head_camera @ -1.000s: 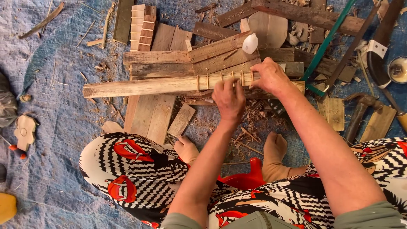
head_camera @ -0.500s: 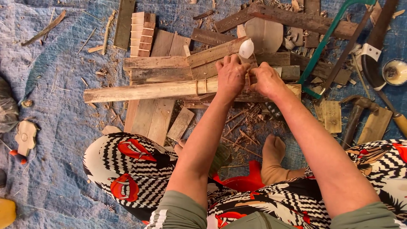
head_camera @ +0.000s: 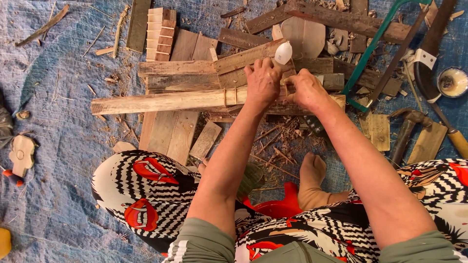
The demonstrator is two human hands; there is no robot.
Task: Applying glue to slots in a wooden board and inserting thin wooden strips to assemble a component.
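Now our left hand (head_camera: pixel 263 83) has moved up from the near side onto the long pale wooden slat (head_camera: pixel 161 101), fingers curled over it, beside the closed right hand (head_camera: pixel 306 90), which pinches the same slat. It lies across the stacked brown planks (head_camera: pixel 175 73) on the blue tarp (head_camera: pixel 58 146), so we judge the piece is now steadied for closer work; a small white oval object (head_camera: pixel 283 52) sits just above our fingers.

Rough, pale, unfinished long wooden stick (head_camera: pixel 165 101) lies under the fingers (head_camera: pixel 258 68), on weathered grey matt scrap boards (head_camera: pixel 190 78). A smooth glossy white plastic bottle (head_camera: pixel 283 52) sits just beyond them; coarse blue woven tarp (head_camera: pixel 63 146) lies underneath.
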